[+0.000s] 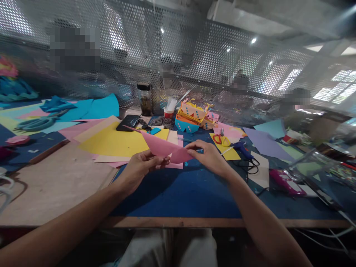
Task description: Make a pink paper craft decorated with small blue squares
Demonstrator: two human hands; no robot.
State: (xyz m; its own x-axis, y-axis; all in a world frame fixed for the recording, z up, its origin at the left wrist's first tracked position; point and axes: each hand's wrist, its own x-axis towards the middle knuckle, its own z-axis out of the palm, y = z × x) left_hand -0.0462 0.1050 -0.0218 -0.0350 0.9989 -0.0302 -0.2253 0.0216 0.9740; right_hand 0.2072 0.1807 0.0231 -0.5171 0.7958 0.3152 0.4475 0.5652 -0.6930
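Note:
Between my two hands, a folded sheet of pink paper (161,145) is held up over the blue tabletop. My left hand (146,163) pinches its lower left edge between thumb and fingers. At the right end of the sheet, my right hand (204,154) has thumb and fingertips closed on the paper. Behind it on the table lie another pink sheet (178,165) and a large yellow sheet (104,142). A small blue rectangular piece (155,131) rests just beyond the pink paper.
Paper glasses (187,125) are piled at the back beside a red and white cup (168,112) and a dark-lidded jar (145,99). Scissors (221,139) and a blue glue gun (243,150) with a loose cord lie right. Teal scissors (37,124) lie left. A perforated metal screen (189,48) rises behind.

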